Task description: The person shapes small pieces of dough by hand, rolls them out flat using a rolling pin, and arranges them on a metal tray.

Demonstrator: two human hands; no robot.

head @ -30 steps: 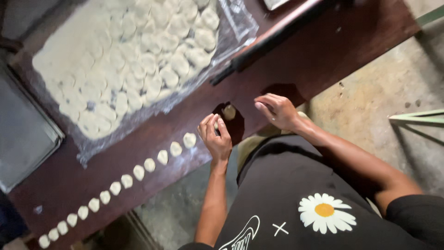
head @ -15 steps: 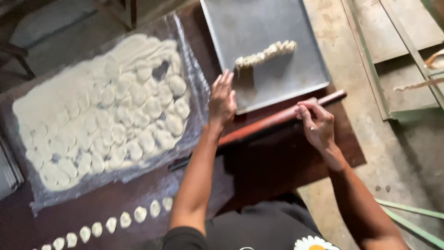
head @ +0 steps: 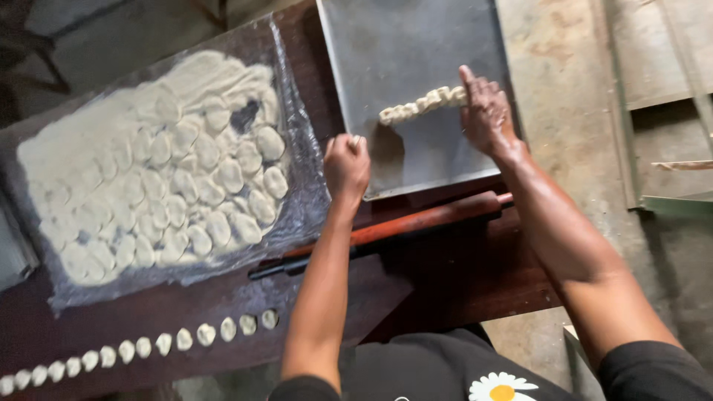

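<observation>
My right hand [head: 486,111] reaches over a grey metal tray [head: 416,44], and its fingers pinch the last shaped dough piece at the right end of a short dough row [head: 420,105]. My left hand [head: 347,165] is curled into a fist at the tray's near-left edge; nothing shows in it. A wooden rolling pin [head: 423,221] lies on the dark table [head: 460,275] just below both hands.
A plastic sheet [head: 297,208] on the left carries several flattened dough discs [head: 171,178]. A line of small dough balls [head: 148,346] runs along the table's near edge. Concrete floor and wooden boards [head: 668,52] lie to the right.
My right hand moved from the rolling pin up onto the tray, to the end of the dough row. My left hand pulled back from the tray and closed into a fist.
</observation>
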